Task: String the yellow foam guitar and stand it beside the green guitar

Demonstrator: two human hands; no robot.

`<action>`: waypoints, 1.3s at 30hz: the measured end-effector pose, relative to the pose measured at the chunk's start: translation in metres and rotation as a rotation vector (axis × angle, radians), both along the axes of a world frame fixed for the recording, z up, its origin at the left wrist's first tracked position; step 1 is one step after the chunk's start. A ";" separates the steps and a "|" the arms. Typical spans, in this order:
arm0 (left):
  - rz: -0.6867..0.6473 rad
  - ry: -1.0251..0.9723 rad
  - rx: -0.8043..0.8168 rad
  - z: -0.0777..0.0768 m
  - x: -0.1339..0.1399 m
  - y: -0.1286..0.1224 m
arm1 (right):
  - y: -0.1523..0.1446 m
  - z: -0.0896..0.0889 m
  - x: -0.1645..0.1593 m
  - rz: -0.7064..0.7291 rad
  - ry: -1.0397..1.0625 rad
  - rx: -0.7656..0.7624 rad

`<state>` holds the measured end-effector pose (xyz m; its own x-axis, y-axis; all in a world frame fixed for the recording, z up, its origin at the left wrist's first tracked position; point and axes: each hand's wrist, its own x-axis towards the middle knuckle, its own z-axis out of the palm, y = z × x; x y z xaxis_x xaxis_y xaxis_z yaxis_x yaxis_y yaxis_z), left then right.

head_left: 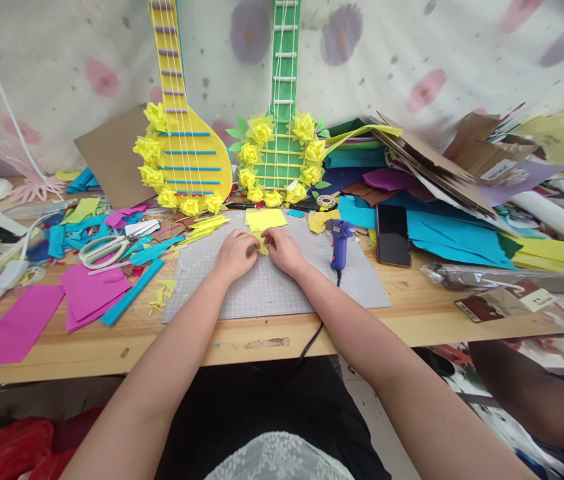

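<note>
My left hand (237,255) and my right hand (283,251) meet over the grey cutting mat (257,297). Both are closed, with fingertips pinching a small piece of yellow paper (263,245) between them. Its exact shape is partly hidden by my fingers. Just beyond them lies a flat yellow sheet (272,217). A blue glue gun (339,248) rests on the mat to the right of my right hand. Behind the mat stand a yellow paper guitar (202,152) and a green paper guitar (285,157), both edged with yellow paper flowers.
White-handled scissors (105,251), magenta sheets (93,293) and blue strips (133,292) lie at left. On the right are a phone (393,235), blue sheets (455,233) and stacked cardboard (427,160). The glue gun's cord (311,343) hangs over the table edge. Another person's arm (532,390) shows at lower right.
</note>
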<state>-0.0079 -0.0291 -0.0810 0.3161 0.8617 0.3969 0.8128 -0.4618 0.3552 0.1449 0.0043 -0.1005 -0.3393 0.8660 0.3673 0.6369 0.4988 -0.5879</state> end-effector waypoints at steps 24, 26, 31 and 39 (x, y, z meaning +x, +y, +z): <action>0.262 -0.174 -0.212 -0.008 0.016 0.010 | 0.000 0.002 -0.001 -0.035 0.017 -0.092; 0.269 -0.170 -0.200 -0.009 0.016 0.010 | 0.000 0.003 -0.001 -0.031 0.012 -0.091; 0.302 -0.129 -0.178 -0.007 0.020 0.010 | -0.001 0.003 -0.001 -0.027 0.004 -0.074; 0.278 -0.036 -0.129 -0.006 0.024 0.010 | 0.000 0.000 -0.001 -0.033 -0.008 -0.052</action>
